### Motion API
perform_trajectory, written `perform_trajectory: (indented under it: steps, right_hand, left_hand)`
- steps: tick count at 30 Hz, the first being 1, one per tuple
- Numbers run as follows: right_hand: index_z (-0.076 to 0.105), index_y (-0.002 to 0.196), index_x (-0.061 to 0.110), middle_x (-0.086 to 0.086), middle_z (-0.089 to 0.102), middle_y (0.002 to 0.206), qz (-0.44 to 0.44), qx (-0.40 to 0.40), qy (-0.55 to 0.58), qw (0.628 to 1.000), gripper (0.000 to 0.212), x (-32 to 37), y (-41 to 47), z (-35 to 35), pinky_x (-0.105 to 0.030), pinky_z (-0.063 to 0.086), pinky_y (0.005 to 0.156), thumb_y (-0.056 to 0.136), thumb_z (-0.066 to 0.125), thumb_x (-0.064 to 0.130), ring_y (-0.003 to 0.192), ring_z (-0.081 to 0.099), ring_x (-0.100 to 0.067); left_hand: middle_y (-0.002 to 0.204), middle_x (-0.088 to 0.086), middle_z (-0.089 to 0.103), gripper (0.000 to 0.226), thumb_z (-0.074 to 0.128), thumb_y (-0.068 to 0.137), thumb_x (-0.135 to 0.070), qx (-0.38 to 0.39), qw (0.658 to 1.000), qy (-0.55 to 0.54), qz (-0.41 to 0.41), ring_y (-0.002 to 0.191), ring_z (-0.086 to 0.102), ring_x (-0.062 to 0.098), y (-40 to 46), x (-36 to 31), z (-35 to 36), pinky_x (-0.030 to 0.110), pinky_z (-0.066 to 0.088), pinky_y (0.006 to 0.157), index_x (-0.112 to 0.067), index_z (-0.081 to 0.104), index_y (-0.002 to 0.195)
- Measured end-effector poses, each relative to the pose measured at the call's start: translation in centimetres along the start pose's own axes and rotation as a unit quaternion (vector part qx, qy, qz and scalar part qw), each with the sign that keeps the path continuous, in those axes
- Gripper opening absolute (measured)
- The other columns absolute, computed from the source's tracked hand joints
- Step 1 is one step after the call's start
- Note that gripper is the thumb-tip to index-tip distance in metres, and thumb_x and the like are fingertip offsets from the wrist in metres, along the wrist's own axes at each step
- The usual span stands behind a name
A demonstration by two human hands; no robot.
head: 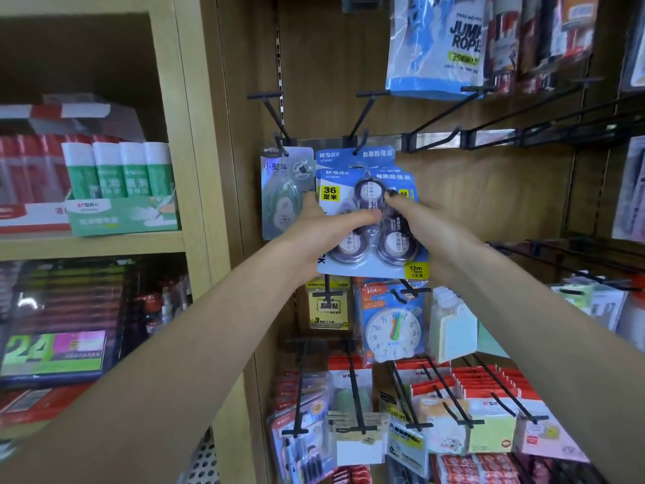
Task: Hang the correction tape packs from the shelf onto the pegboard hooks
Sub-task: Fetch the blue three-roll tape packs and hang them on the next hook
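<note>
Nearest, a toy clock pack (392,323) and a yellow sticky note pack (328,305) were seen hung on the lower hooks. Above them, a blue correction tape pack (370,218) was held up in front of the wooden display panel by both hands. The left hand (324,232) was curled round its left edge, thumb laid across the front; the right hand (415,218) was pinching its right side with the fingers (392,199). Behind it, a second blue pack (356,157) was hung on a black hook (361,138), and a silver-green pack (284,190) was hung just to its left.
</note>
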State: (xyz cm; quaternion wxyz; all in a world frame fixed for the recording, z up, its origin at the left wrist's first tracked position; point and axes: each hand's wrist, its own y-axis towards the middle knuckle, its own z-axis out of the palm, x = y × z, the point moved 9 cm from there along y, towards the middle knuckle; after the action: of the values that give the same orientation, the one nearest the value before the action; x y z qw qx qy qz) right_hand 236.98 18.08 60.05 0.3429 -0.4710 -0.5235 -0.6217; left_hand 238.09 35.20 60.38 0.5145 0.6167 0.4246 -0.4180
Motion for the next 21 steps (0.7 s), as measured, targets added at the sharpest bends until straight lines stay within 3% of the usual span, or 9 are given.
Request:
perform_trajectory:
  steps: [3, 6, 14, 21]
  right_hand:
    - [0.075, 0.115, 0.018, -0.004, 0.083, 0.103, -0.009, 0.014, 0.044, 0.999, 0.026, -0.3, -1.7, 0.1, -0.046, 0.062, 0.098, 0.099, 0.071, 0.037, 0.096, 0.08, -0.024]
    - [0.074, 0.121, 0.018, -0.003, 0.083, 0.108, -0.036, 0.023, 0.075, 0.996, 0.026, -0.1, -3.5, 0.3, -0.048, 0.061, 0.101, 0.101, 0.068, 0.034, 0.101, 0.08, -0.023]
    - [0.065, 0.127, 0.044, 0.014, 0.079, 0.119, -0.064, 0.051, 0.086, 0.993, 0.028, -0.5, -6.5, 0.5, -0.047, 0.057, 0.106, 0.1, 0.065, 0.05, 0.109, 0.077, -0.014]
    - [0.068, 0.125, 0.041, 0.011, 0.08, 0.118, -0.082, 0.024, 0.069, 0.994, 0.028, 0.8, -6.6, -0.2, -0.048, 0.059, 0.103, 0.099, 0.065, 0.051, 0.107, 0.078, -0.015]
  left_hand:
    - [0.12, -0.004, 0.076, 0.08, 0.096, 0.073, -0.025, 0.007, 0.999, -0.006, 0.036, 0.106, 0.076, 0.019, -1.4, -0.2, -0.4, 0.046, 0.062, 0.095, -0.029, 0.048, 0.136]
    - [0.116, -0.006, 0.078, 0.075, 0.095, 0.074, -0.017, 0.002, 0.997, -0.019, 0.076, 0.102, 0.078, 0.013, -3.0, -0.8, -0.9, 0.042, 0.062, 0.096, -0.028, 0.051, 0.135]
    - [0.129, -0.005, 0.072, 0.09, 0.09, 0.076, 0.004, -0.007, 0.976, -0.025, 0.215, 0.113, 0.073, 0.008, -5.8, -1.9, -1.0, 0.031, 0.061, 0.097, -0.023, 0.042, 0.148]
    - [0.127, -0.014, 0.07, 0.096, 0.09, 0.076, 0.001, -0.01, 0.968, -0.024, 0.25, 0.113, 0.071, 0.0, -5.7, -3.3, -0.9, 0.024, 0.058, 0.099, -0.026, 0.038, 0.151]
